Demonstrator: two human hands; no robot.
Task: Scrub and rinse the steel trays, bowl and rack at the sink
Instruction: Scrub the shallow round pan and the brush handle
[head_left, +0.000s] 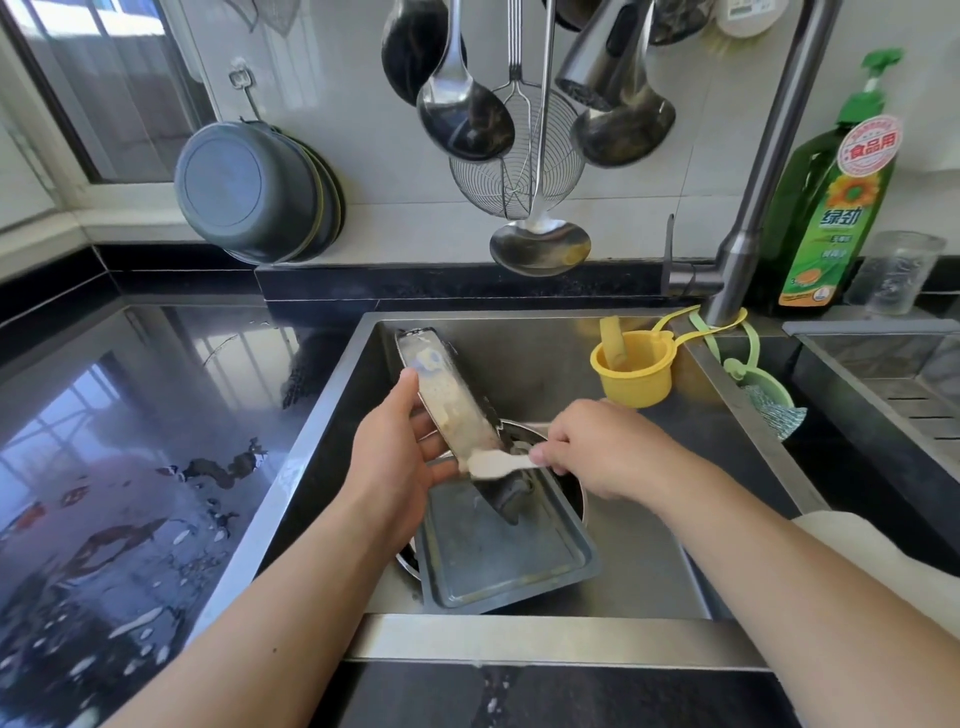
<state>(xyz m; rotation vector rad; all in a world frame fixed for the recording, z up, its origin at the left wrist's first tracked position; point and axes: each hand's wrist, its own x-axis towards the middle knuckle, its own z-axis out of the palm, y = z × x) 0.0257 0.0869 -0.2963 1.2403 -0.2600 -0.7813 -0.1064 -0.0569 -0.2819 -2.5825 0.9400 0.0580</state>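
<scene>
At the sink (332, 415), you are mid-scrub on one steel tray (452, 395): your left hand (400, 462) grasps it by its lower edge, thumb up along the rim, and holds it tilted on edge above the basin, its face coated in pale lather. Your right hand (597, 447) pinches the handle of a small white brush (493, 462), whose head touches the tray's bottom corner. A second tray (498, 561) lies flat below, resting across the steel bowl (571, 493), of which only a dark rim shows; the rack cannot be made out. The faucet head (602, 62) hangs overhead and no water is seen running. By the look of it, the task is in its early part, with scrubbing under way and rinsing not yet begun. The next move likely calls for working the brush up the soapy face while your left hand keeps a firm hold, since a wet, lathered tray could slip.
</scene>
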